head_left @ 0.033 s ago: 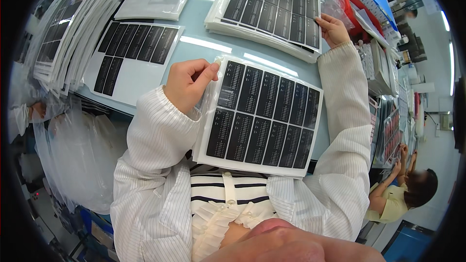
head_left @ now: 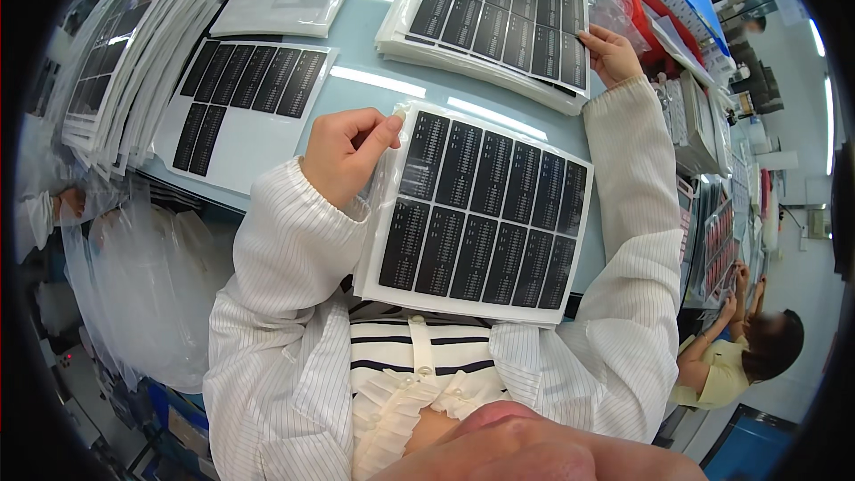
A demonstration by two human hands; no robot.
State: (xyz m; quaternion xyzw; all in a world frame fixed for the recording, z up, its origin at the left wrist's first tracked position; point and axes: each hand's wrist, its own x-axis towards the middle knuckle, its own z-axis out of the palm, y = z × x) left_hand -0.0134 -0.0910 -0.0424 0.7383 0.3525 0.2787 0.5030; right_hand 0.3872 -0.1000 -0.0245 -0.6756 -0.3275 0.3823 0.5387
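A stack of white sheets with black rectangular labels (head_left: pixel 481 214) lies in front of me, at the table's near edge. My left hand (head_left: pixel 347 151) is closed at its upper left corner, thumb and forefinger pinching the sheet edge. Farther off stands a second stack of similar label sheets (head_left: pixel 499 22). At that stack's right edge is my right hand (head_left: pixel 613 55), its thumb and fingers closed on the rim of the top label sheet. How many sheets either hand grips cannot be made out.
Left of me lies a partly filled label sheet (head_left: pixel 245 111) beside tall piles of sheets (head_left: pixel 134 62). Clear plastic bags (head_left: pixel 147 285) hang below the table's left edge. A red bin (head_left: pixel 655 31) stands at the far right. Another person (head_left: pixel 735 356) works at the right.
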